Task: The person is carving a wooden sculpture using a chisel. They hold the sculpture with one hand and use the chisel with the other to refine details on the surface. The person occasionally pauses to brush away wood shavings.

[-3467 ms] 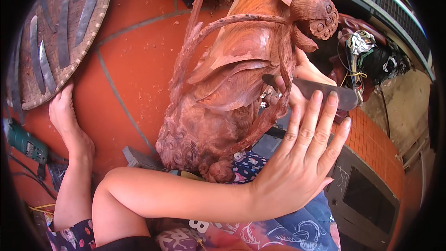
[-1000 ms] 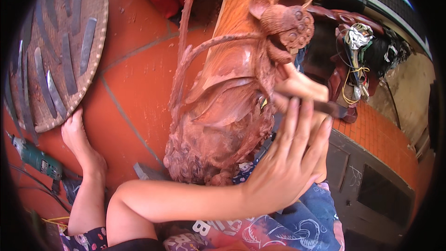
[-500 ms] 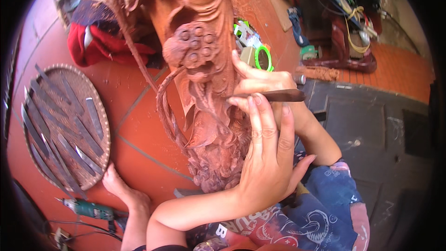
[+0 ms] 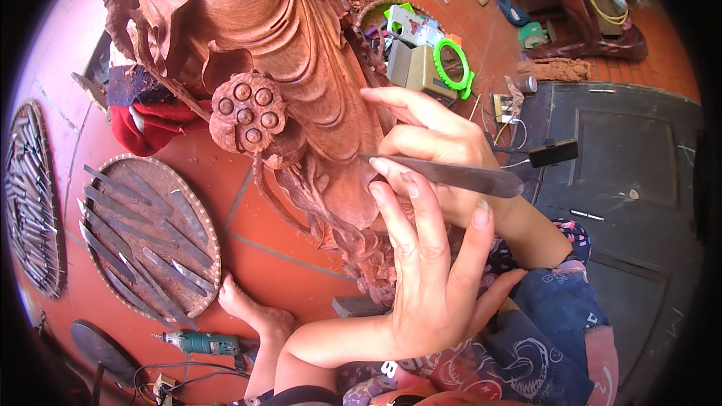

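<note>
A reddish-brown wood carving (image 4: 331,105) with draped folds and a round seed pod (image 4: 248,113) lies in front of me. My right hand (image 4: 436,139) holds a flat, dark carving chisel (image 4: 459,177) against the carved surface, its narrow end near the wood and its broad end pointing right. The right index finger stretches out along the folds. My left hand (image 4: 429,271) is open just below, fingers spread, with some fingertips at or very near the chisel's lower edge; whether they press on it I cannot tell.
Left on the tiled floor lies a round woven tray (image 4: 210,256) of flat chisels, beside another tray (image 4: 56,256) of tools. A green rotary tool (image 4: 199,343) lies near my foot. Beyond the carving stand a green-rimmed round object (image 4: 453,68) and boxes; a phone (image 4: 553,153) lies right.
The view has shifted, so the trays and floor appear farther right and more of the carving's folds show. My left fingers are spread wider. The chisel stays in my right hand.
</note>
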Demonstrator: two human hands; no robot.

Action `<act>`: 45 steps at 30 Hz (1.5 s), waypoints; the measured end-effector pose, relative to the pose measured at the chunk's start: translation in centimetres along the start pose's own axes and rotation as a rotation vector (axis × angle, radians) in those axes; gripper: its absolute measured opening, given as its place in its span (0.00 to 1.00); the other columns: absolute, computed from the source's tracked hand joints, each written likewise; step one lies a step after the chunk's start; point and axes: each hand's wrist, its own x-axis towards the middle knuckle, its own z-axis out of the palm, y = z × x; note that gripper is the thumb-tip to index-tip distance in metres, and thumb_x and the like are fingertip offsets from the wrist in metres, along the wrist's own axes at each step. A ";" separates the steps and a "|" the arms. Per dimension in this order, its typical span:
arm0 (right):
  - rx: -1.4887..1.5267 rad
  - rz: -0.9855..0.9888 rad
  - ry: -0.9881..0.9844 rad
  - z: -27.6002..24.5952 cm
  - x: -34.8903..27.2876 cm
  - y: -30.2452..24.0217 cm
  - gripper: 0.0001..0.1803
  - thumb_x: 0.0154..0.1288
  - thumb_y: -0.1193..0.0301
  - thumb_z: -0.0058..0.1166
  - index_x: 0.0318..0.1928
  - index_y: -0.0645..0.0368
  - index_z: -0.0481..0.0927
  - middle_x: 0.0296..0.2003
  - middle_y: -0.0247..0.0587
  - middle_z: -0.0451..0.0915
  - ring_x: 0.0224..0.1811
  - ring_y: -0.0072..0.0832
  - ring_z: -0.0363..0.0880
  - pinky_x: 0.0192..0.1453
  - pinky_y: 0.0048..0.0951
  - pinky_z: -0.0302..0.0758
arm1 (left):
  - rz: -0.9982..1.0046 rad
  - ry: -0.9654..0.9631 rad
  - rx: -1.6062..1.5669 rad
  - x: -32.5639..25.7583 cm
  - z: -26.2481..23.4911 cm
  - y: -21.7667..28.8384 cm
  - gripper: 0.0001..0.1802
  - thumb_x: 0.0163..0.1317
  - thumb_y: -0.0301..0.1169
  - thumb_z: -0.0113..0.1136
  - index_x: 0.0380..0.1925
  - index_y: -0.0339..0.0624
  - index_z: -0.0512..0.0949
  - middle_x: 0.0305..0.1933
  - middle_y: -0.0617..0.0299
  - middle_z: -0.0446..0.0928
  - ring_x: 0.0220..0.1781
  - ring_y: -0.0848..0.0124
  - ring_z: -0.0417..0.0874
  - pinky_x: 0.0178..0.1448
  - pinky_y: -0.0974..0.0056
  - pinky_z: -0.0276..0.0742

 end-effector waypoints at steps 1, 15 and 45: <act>-0.004 -0.001 0.003 0.3 0.0 0.0 0.08 0.62 0.69 0.60 0.37 0.60 0.81 0.60 0.70 0.73 0.43 0.55 0.85 0.45 0.43 0.82 | 0.014 0.009 -0.008 -0.1 0.2 -0.3 0.55 0.52 0.42 0.78 0.75 0.38 0.57 0.74 0.10 0.40 0.70 0.05 0.41 0.65 0.17 0.54; -0.128 -0.017 -0.206 -0.8 2.1 -1.5 0.12 0.56 0.68 0.62 0.27 0.65 0.76 0.30 0.61 0.80 0.27 0.54 0.82 0.46 0.41 0.82 | 0.002 -0.012 -0.007 0.5 -0.1 0.1 0.50 0.57 0.40 0.73 0.73 0.29 0.58 0.71 0.07 0.44 0.74 0.13 0.45 0.74 0.33 0.59; -0.007 -0.266 -0.327 -2.5 3.7 0.9 0.06 0.58 0.76 0.64 0.33 0.66 0.81 0.28 0.50 0.81 0.26 0.43 0.80 0.63 0.33 0.79 | 0.048 -0.036 -0.021 0.5 0.5 -0.8 0.53 0.55 0.41 0.72 0.73 0.25 0.55 0.72 0.10 0.44 0.77 0.17 0.44 0.77 0.38 0.59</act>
